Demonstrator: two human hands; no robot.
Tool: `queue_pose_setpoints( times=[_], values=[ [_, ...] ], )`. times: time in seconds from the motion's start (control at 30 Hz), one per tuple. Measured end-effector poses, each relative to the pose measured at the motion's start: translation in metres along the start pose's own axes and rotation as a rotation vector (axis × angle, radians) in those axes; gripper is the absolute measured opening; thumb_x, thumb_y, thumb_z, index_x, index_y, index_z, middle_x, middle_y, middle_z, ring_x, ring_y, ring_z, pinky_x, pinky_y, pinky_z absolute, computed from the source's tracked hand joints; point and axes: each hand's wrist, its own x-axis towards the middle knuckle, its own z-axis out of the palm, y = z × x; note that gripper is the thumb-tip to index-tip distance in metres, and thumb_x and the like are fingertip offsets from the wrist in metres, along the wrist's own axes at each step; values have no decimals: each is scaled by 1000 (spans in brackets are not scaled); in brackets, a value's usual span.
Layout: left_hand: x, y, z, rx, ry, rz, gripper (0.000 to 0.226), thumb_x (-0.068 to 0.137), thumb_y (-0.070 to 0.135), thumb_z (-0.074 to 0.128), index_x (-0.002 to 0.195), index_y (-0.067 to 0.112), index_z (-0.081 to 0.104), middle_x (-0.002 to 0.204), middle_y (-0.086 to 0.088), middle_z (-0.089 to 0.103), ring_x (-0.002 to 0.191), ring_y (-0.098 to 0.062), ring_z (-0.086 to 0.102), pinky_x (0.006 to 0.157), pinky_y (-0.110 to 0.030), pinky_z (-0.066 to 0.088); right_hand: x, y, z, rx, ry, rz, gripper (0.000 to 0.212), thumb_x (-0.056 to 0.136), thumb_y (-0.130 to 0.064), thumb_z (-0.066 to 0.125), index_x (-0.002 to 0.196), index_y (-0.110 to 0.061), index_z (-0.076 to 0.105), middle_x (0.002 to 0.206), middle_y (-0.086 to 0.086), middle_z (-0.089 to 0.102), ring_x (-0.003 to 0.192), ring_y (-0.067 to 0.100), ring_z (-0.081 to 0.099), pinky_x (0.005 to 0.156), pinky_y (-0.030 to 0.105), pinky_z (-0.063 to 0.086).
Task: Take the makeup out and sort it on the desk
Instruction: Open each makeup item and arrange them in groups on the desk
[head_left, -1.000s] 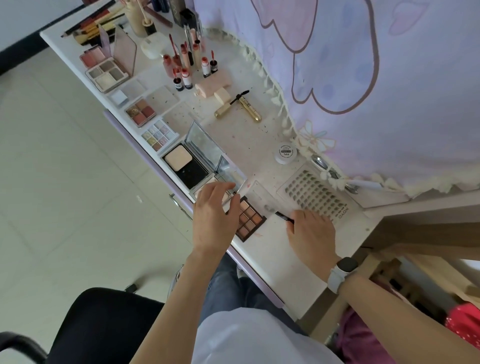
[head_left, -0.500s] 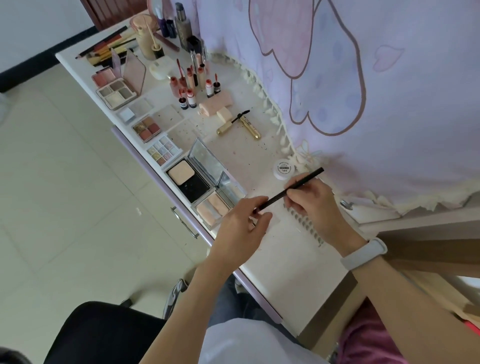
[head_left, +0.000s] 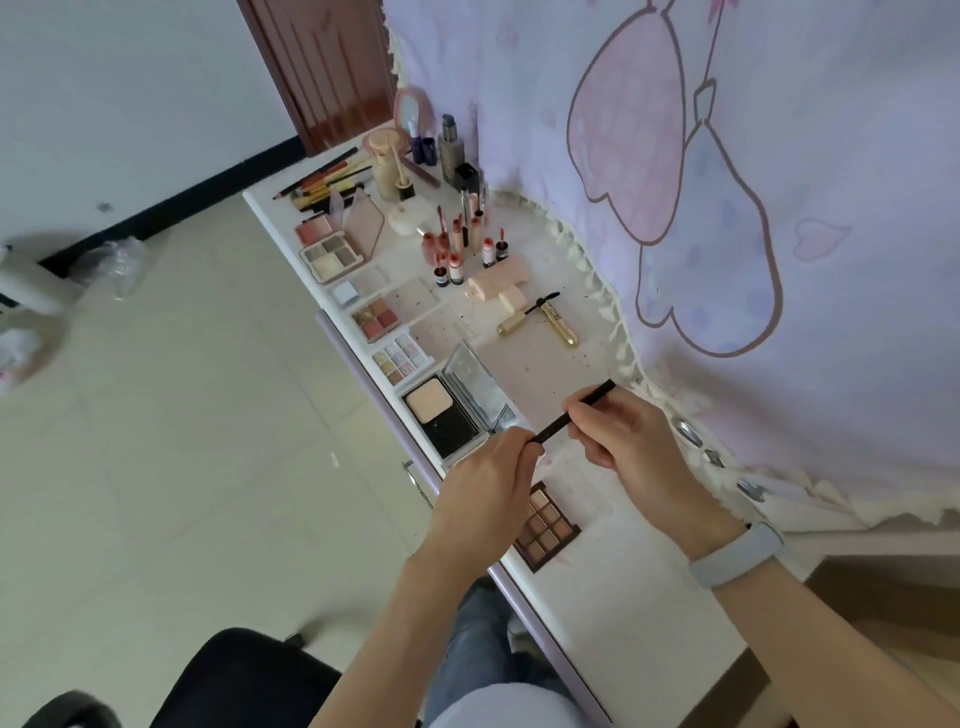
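On the white desk my left hand and right hand both pinch the black pencil; I'd steady it, then lay it beyond them.

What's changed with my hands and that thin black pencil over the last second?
Both hands rose off the desk: the right hand lifted the black pencil, and the left hand left the brown palette to pinch its near end. The sorted makeup stayed put.
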Motion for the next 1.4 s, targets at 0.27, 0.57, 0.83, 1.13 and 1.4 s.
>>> queue_pose_setpoints(
  times=[0.27,0.57,0.83,1.13,1.4],
  values=[
    [13,-2,-24,36,124,-47,18,96,18,44,92,11,60,53,15,37,42,-4,36,45,-12,26,23,-17,23,59,-8,-5,14,88,-6,54,79,-5,64,49,-7,46,48,9,36,48,20,31],
    [63,-37,-70,-16,84,-99,18,96,27,44,87,21,58,56,6,50,49,-12,44,49,-21,36,83,-33,59,-11,-102,-67,24,93,-4,46,79,-10,64,47,-9,47,48,5,38,50,17,33],
    [162,-117,-147,-48,97,14,19,95,17,45,100,14,63,70,7,56,61,-12,50,57,-27,41,199,-58,137,-130,-94,-69,19,88,-7,55,85,-18,70,55,-8,57,54,9,46,54,16,40],
    [261,-232,-224,86,148,-51,20,93,25,50,108,25,63,51,20,40,47,-4,45,48,-21,34,340,-76,235,-337,-137,-50,15,87,-8,56,78,-14,67,62,0,59,51,0,48,55,14,39],
    [303,-327,-244,-182,62,-345,16,94,7,39,105,19,43,85,8,64,48,2,51,43,-9,37,457,-67,248,-645,-15,-84,11,90,-11,52,93,-13,62,77,-4,64,64,5,55,58,15,43]
  ],
)
